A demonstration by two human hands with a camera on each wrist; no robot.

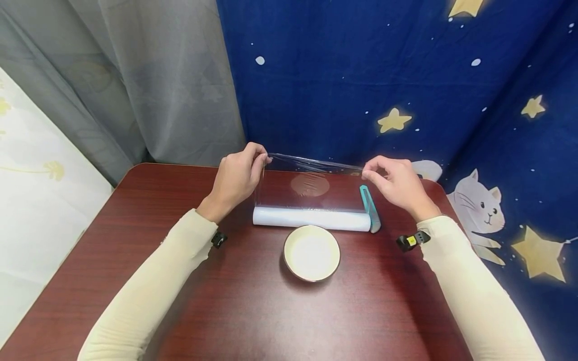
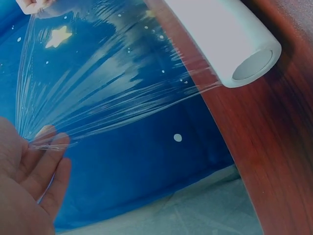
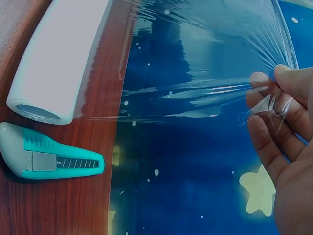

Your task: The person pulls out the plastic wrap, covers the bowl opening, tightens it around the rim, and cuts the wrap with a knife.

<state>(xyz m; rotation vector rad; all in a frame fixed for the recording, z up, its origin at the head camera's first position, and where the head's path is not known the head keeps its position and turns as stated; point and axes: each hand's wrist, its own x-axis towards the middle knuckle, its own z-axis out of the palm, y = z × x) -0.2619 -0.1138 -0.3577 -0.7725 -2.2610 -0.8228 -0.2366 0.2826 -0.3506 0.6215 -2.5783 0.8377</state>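
A clear sheet of plastic wrap (image 1: 311,180) stretches up from a white roll (image 1: 311,218) lying crosswise on the table. My left hand (image 1: 239,175) pinches the sheet's far left corner between thumb and fingers. At the opposite corner, my right hand (image 1: 395,183) pinches the film, and a loose crumpled bit pokes out past the fingers in the right wrist view. Creases fan out from both grips. By the roll's right end lies a teal and grey box cutter (image 3: 54,154). A cream bowl (image 1: 311,253) with a dark rim stands just in front of the roll.
The dark red wooden table (image 1: 244,311) ends just behind the roll, and both hands are near that far edge. Behind it hang a grey curtain (image 1: 167,80) and a blue curtain (image 1: 325,80) with stars. A white patterned cloth (image 1: 36,200) hangs at the left.
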